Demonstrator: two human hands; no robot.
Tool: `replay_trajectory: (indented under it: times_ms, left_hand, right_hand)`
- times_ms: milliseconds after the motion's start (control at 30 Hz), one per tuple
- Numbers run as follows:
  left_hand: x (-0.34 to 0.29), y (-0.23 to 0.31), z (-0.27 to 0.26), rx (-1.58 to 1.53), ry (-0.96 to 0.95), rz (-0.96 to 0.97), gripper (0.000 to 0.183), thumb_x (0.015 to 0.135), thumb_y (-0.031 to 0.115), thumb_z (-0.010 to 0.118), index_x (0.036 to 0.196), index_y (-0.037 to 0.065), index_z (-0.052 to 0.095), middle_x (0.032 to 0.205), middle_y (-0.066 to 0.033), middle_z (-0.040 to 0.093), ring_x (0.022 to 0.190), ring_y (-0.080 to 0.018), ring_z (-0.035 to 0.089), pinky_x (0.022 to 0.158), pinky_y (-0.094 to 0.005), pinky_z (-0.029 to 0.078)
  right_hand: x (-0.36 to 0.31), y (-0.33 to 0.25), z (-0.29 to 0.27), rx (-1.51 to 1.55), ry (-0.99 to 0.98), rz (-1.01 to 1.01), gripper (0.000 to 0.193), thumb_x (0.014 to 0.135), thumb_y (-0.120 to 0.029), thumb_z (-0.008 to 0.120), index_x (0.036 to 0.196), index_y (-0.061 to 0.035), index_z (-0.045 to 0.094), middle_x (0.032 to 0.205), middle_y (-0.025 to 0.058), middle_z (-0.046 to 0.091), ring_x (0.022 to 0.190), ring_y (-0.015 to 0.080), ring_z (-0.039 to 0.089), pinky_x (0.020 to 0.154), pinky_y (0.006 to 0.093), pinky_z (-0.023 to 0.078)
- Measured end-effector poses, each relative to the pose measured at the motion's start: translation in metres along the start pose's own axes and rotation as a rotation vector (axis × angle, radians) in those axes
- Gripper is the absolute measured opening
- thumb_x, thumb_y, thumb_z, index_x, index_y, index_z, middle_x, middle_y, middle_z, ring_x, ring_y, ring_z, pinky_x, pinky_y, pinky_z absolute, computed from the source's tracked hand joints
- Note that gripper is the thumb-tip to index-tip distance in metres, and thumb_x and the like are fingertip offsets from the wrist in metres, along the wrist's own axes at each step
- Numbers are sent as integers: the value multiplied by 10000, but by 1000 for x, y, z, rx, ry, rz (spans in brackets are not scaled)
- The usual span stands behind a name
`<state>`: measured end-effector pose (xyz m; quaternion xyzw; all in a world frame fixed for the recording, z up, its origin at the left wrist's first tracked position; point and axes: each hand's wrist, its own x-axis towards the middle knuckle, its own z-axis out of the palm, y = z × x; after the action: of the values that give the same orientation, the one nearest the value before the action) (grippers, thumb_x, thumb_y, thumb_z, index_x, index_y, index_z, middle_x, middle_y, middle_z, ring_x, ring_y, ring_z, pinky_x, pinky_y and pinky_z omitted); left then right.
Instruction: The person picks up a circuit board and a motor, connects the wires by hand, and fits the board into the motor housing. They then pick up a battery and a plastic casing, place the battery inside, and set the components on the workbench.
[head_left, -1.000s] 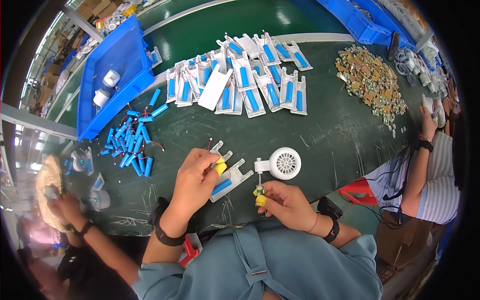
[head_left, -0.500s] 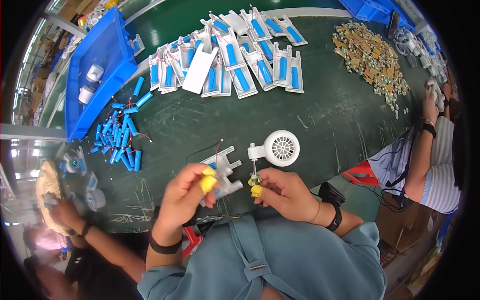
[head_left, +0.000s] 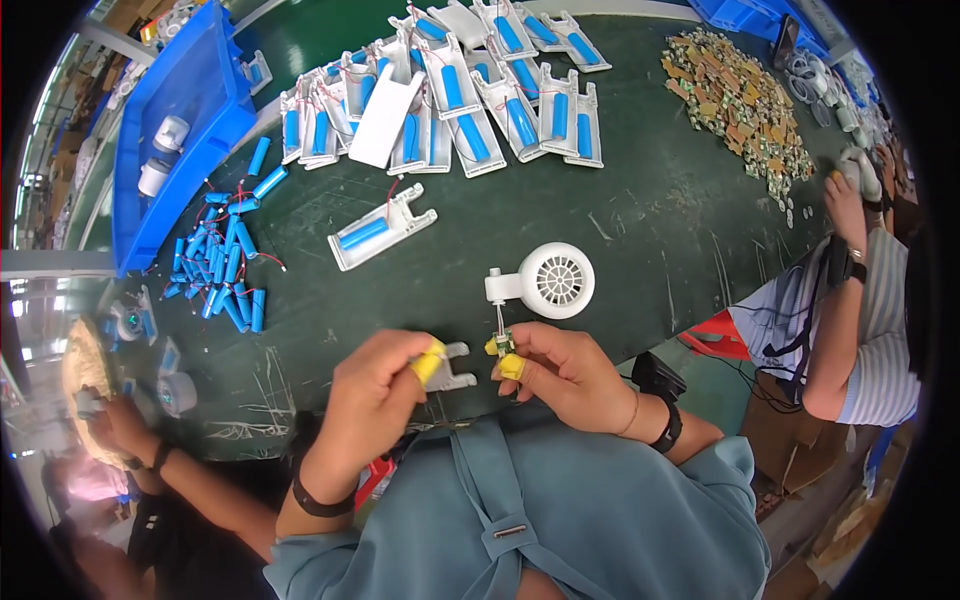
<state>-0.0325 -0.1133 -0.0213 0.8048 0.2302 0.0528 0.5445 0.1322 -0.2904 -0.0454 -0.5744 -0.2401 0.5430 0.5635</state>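
So there's a heap of batteries (head_left: 232,265) on the surface (head_left: 320,310), then a filled shell (head_left: 400,222) lying flat. The left hand (head_left: 378,385) has its fingers bunched over a second shell (head_left: 450,378), can't tell if it's actually gripped. Just right, the right hand (head_left: 568,385) pinches a little board (head_left: 505,345) wired to a white fan (head_left: 558,281).

A blue tray (head_left: 200,75) at the upper left holds two rounded white parts (head_left: 172,133). Another blue bin (head_left: 740,12) sits at the upper right, near a slim black object (head_left: 787,35) and some grey rings (head_left: 805,95). At the far left, a person in dark clothing (head_left: 205,545) reaches over a crumpled tan wrapping (head_left: 85,365). On the right, beside a person in striped clothing (head_left: 880,350), are a red stool (head_left: 718,336), black cables (head_left: 765,385) and brown cardboard (head_left: 795,440).
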Motion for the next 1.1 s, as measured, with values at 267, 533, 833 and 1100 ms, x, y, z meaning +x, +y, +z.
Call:
replay_trajectory:
  times_ms: [267,533,833,1100]
  left_hand:
    - [9,8,22,-96,-59,-105,179,878,-56,585,1048,-6,607,851,-16,616,652,-55,566,533,-208,448]
    - [13,11,22,-38,-117,-55,192,828,-14,634,1016,-5,597,844,-45,587,651,-84,557,580,-241,461]
    - [17,13,22,56,-139,-10,222,804,10,655,1011,-1,575,874,-82,598,653,-154,601,591,-290,496]
    - [20,13,25,192,-99,127,228,770,48,660,982,31,576,831,-102,589,639,-235,608,581,-339,497]
  right_hand:
    - [1,-3,-2,-174,-91,36,166,998,-26,502,1119,37,596,930,62,670,770,94,662,671,237,550]
    - [0,-2,0,-220,-32,-39,145,929,16,489,1033,19,590,816,93,642,688,156,673,639,293,540]
    - [1,-7,-1,-304,-54,-66,85,923,-5,511,966,8,583,786,102,632,656,163,668,599,302,515]
    - [1,-6,-1,-278,-36,-51,97,925,-9,510,968,13,594,781,101,640,633,160,660,591,299,519]
